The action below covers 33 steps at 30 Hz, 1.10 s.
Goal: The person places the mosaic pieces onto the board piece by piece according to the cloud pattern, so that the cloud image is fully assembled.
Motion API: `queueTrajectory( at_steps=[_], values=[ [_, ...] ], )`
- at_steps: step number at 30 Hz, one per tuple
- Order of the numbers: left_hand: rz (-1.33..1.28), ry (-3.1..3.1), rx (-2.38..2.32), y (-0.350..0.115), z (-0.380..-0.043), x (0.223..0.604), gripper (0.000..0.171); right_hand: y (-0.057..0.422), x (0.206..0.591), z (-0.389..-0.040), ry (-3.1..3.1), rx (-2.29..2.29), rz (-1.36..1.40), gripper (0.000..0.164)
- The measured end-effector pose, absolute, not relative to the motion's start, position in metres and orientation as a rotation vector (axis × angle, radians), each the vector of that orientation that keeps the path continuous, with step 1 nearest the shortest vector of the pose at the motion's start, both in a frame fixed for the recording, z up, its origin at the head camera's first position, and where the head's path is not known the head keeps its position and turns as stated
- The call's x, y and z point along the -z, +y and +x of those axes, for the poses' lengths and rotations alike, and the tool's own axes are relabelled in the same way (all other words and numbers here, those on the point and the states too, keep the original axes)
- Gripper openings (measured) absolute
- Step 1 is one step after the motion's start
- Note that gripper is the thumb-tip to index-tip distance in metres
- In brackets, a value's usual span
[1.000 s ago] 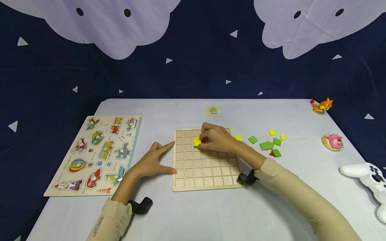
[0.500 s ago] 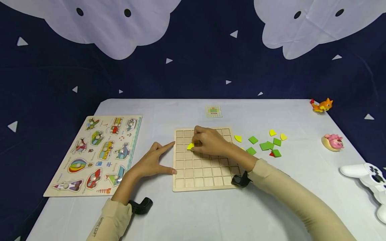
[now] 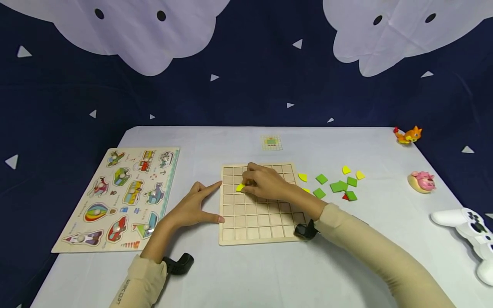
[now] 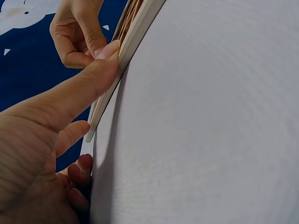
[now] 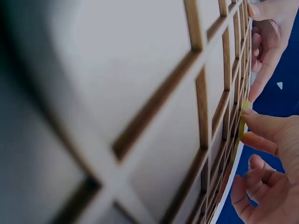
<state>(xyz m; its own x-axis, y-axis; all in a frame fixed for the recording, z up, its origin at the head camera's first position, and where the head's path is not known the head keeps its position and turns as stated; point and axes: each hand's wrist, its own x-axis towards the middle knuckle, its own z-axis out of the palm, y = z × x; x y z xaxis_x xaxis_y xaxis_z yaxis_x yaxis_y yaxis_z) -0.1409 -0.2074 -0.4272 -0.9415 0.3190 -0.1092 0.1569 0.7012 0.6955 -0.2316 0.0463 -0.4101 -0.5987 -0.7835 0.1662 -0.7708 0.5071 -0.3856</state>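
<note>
A wooden grid board [image 3: 246, 222] with raised dividers lies in the middle of the table. My right hand [image 3: 265, 182] is over its upper left part, pinching a small yellow tile [image 3: 240, 187] between thumb and index finger. In the right wrist view the yellow tile [image 5: 242, 122] is right at the grid, with the fingertips on it and the other fingers loosely bent. My left hand [image 3: 196, 207] touches the board's left edge with spread thumb and index finger. Its thumb [image 4: 100, 70] lies against the frame in the left wrist view.
Green tiles [image 3: 339, 186], several yellow pieces [image 3: 360, 175] and a red piece [image 3: 345, 197] lie right of the board. A small pattern card [image 3: 271, 143] is behind it. A vehicle puzzle [image 3: 119, 201] stands left; two toys [image 3: 422, 182] and a white game controller [image 3: 467, 226] lie far right.
My right hand has moved left across the board with the yellow tile, then shifted only slightly. My left hand has stayed at the board's edge.
</note>
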Motion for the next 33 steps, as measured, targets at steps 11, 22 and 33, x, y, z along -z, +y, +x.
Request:
queueTrajectory(
  at_steps=[11, 22, 33],
  values=[
    [0.367, 2.683, -1.067, -0.206, -0.139, 0.425, 0.104, 0.042, 0.406, -0.226, 2.689, 0.588, -1.295, 0.013],
    [0.365, 2.679, -1.075, -0.205, -0.140, 0.429, 0.104, 0.044, 0.397, -0.223, 2.805, 0.370, -1.548, 0.022],
    [0.344, 2.682, -1.066, -0.207, -0.140, 0.428, 0.105, 0.097, 0.381, -0.233, 2.891, 0.606, -1.333, 0.022]
  ],
)
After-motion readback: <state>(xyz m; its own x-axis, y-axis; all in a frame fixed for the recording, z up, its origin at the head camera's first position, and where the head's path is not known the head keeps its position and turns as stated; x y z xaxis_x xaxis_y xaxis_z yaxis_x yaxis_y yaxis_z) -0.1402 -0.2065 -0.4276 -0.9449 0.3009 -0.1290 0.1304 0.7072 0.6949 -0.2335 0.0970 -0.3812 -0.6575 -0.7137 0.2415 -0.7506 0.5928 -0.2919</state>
